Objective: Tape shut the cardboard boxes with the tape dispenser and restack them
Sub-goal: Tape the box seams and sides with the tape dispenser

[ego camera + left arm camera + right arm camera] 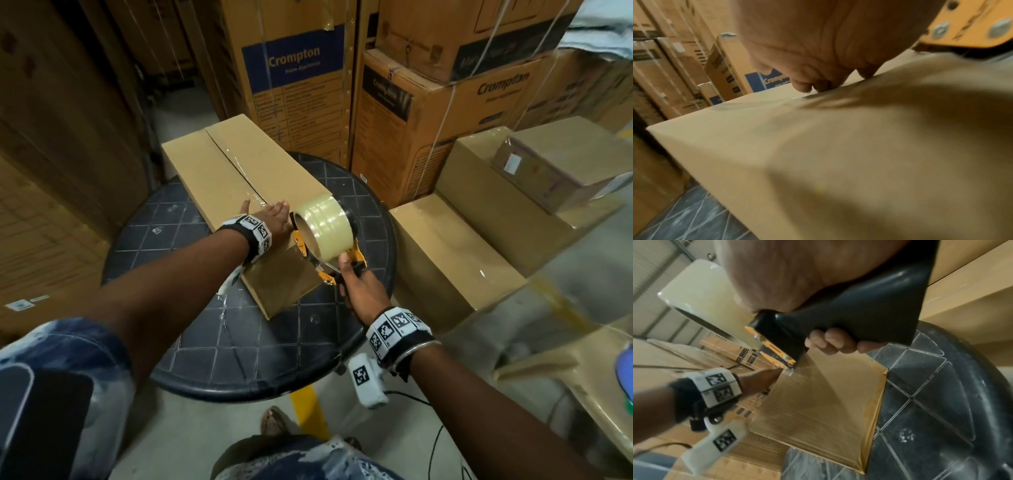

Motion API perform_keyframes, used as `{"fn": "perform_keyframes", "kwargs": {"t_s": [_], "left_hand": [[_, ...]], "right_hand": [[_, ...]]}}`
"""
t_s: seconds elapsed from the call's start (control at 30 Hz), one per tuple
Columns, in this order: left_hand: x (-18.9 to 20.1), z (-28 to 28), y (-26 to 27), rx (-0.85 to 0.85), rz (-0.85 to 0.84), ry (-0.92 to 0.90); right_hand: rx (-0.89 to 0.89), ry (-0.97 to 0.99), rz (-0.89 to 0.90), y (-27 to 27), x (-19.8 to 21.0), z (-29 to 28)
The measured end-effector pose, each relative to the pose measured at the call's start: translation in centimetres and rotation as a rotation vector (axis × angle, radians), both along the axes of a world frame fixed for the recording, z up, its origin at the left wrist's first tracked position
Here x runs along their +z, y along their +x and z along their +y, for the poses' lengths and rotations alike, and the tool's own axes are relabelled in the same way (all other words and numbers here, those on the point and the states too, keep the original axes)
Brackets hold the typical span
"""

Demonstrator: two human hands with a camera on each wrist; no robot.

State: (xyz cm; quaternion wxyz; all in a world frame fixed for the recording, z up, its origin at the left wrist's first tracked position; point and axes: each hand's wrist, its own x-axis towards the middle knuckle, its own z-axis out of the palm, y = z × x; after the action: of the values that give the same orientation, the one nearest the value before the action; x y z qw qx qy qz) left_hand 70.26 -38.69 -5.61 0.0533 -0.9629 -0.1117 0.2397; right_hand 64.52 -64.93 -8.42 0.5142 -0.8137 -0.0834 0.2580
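Note:
A long plain cardboard box [219, 171] lies on a round black table [191, 219], clear tape running along its top seam. My left hand [270, 214] lies flat on the near end of the box top, fingers pressing the tape; the fingertips [818, 86] touch the cardboard [818, 146]. My right hand [359, 287] grips the black handle [869, 318] of an orange tape dispenser [329, 253] carrying a clear tape roll [323, 228]. The dispenser sits at the box's near end, over the front face [818, 402].
Sealed brown boxes [455, 260] stand stacked right of the table, a smaller wrapped one [561, 168] on top. Tall printed cartons [294, 68] wall the back and left. A yellow floor line [308, 407] runs under the table's edge.

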Motion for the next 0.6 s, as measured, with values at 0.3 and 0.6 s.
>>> {"fn": "perform_keyframes", "kwargs": {"t_s": [0.3, 0.6], "left_hand": [[-0.4, -1.6, -1.8, -0.04, -0.042, -0.105], [0.2, -1.7, -1.8, -0.042, 0.0, -0.075]], "right_hand": [[-0.011, 0.055, -0.02, 0.7, -1.0, -0.1], [-0.022, 0.057, 0.006, 0.5, -1.8, -0.7]]}}
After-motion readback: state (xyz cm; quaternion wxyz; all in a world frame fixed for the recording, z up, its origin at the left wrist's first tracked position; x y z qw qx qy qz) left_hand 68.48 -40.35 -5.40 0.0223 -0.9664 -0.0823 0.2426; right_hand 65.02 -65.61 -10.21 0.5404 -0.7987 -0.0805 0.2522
